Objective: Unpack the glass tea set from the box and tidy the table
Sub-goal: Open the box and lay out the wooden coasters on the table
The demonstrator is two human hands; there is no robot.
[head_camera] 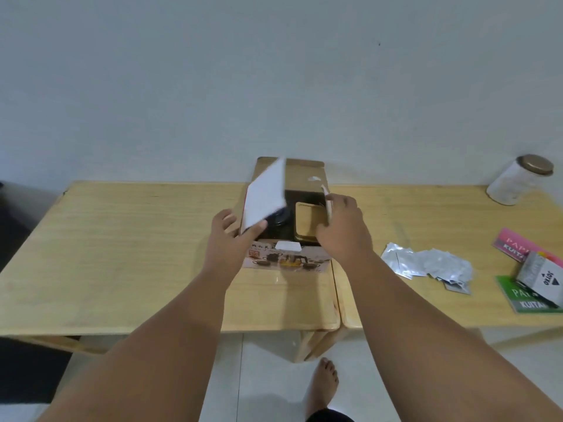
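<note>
The tea set box (pixel 286 258) stands open in the middle of the wooden table (pixel 122 254), with a printed picture of the set on its front. My left hand (pixel 227 236) grips a white foam sheet (pixel 265 197) by its lower corner and holds it tilted above the box's left half. My right hand (pixel 342 229) rests on the box's right edge, fingers on the right flap (pixel 328 205). Inside, a dark round item (pixel 278 222) and a tan inner carton (pixel 309 222) show; the rest of the contents is hidden.
A lidded glass jar (pixel 518 181) stands at the far right by the wall. Crumpled silver wrappers (pixel 426 263) lie right of the box. Pink and green packets and a small white box (pixel 542 277) sit at the right edge. My bare foot (pixel 323 382) is on the tiled floor.
</note>
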